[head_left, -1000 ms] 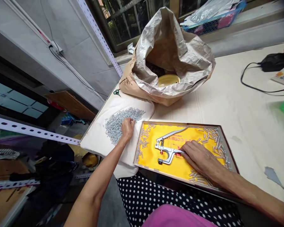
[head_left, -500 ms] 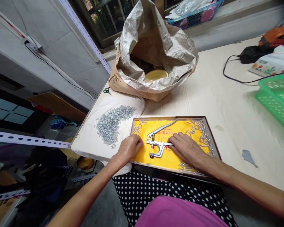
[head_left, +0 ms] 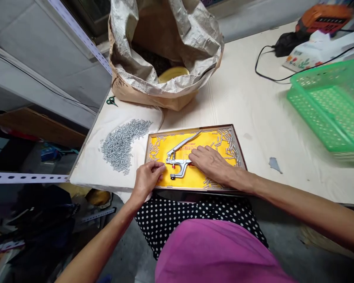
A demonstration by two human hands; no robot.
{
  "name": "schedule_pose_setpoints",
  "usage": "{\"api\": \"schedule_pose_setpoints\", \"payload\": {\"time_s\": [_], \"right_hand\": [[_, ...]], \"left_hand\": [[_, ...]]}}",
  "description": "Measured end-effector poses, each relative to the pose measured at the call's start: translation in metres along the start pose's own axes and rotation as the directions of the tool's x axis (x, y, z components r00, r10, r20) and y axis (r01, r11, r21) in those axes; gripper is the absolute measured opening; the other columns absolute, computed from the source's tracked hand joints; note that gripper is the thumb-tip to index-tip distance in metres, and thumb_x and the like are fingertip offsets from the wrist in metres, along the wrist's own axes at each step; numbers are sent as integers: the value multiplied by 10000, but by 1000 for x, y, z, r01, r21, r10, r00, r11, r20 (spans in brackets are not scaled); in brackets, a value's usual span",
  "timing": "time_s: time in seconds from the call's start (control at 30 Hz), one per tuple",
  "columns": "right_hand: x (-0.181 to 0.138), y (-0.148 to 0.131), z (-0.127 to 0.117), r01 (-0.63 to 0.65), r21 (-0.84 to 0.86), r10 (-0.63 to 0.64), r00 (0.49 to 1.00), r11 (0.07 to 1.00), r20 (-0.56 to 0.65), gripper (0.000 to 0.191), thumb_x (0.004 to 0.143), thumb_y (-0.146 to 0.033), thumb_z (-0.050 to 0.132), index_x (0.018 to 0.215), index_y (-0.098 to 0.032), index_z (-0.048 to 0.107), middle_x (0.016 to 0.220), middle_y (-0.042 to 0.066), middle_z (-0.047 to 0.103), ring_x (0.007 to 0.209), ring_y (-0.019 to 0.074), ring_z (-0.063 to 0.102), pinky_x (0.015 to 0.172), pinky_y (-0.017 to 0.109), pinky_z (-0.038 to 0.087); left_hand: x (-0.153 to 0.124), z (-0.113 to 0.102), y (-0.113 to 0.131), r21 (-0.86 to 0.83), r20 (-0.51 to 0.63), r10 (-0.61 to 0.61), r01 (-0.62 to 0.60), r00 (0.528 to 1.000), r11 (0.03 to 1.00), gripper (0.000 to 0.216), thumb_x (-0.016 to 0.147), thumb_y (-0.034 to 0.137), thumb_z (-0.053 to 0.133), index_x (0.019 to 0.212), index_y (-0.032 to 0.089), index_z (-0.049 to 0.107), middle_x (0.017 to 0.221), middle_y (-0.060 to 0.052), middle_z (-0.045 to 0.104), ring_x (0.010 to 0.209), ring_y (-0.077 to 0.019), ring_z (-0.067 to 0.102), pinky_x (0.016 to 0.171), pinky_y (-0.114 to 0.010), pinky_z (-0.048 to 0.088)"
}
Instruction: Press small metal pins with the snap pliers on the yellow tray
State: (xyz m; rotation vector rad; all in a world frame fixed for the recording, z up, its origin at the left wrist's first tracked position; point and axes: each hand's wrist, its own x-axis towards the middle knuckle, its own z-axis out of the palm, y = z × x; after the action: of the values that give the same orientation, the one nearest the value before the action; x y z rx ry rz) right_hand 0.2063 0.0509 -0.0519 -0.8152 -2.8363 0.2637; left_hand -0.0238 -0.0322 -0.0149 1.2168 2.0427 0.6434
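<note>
A shallow tray with a yellow lining (head_left: 191, 181) lies at the table's near edge, small metal pins scattered round its rim. Silver hand-press pliers (head_left: 178, 157) lie on the lining. My right hand (head_left: 211, 162) rests on the pliers' lower handle, fingers curled over it. My left hand (head_left: 147, 179) is at the tray's left edge beside the pliers' jaw, fingertips pinched together on something too small to make out. A heap of silver pins (head_left: 120, 139) lies on a white cloth (head_left: 88, 173) left of the tray.
A big crumpled paper sack (head_left: 162, 51) with a yellow bowl (head_left: 173, 74) inside stands behind the tray. A green plastic basket (head_left: 327, 104) sits at right, a black cable (head_left: 271, 67) and an orange tool behind it. Small green scissors (head_left: 111, 101) lie by the sack.
My left hand left the pin heap and came right to the tray's left edge, pinched shut. My right hand stayed on the pliers. The view tilted down and right, bringing the green basket in.
</note>
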Motion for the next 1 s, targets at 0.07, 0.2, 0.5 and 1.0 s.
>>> {"api": "schedule_pose_setpoints", "payload": {"time_s": [0.07, 0.2, 0.5, 1.0], "right_hand": [[-2, -4, -3, 34, -59, -36, 999, 998, -37, 228, 991, -137, 369, 960, -192, 588, 917, 81, 629, 878, 228, 467, 750, 360, 298], [-7, -10, -7, 95, -138, -109, 990, 986, -91, 264, 987, -115, 356, 947, -183, 608, 867, 77, 632, 831, 226, 459, 721, 367, 281], [-8, -12, -2, 60, -156, -80, 989, 986, -125, 258, 969, -86, 367, 914, -182, 601, 863, 70, 615, 829, 219, 467, 747, 370, 285], [-3, -4, 10, 51, -17, -52, 998, 999, -34, 184, 969, -127, 415, 973, -192, 588, 944, 65, 612, 920, 220, 489, 792, 365, 346]], "left_hand": [[-7, 5, 1, -169, 16, -89, 90, 996, 981, 265, 736, 402, 707, 818, 150, 711, 715, -27, 710, 542, -128, 604, 535, -244, 488], [-17, 16, 1, -284, 5, -110, 107, 994, 953, 355, 653, 464, 767, 794, 141, 728, 761, -50, 736, 636, -145, 645, 563, -231, 497], [-14, 23, 1, -233, 42, -125, 132, 991, 963, 302, 642, 434, 758, 712, 142, 728, 699, -48, 731, 633, -157, 647, 554, -229, 472], [-3, 17, 30, -91, 225, -363, 390, 904, 916, 153, 743, 181, 718, 614, 131, 652, 467, 36, 578, 438, -88, 523, 509, -207, 446]]}}
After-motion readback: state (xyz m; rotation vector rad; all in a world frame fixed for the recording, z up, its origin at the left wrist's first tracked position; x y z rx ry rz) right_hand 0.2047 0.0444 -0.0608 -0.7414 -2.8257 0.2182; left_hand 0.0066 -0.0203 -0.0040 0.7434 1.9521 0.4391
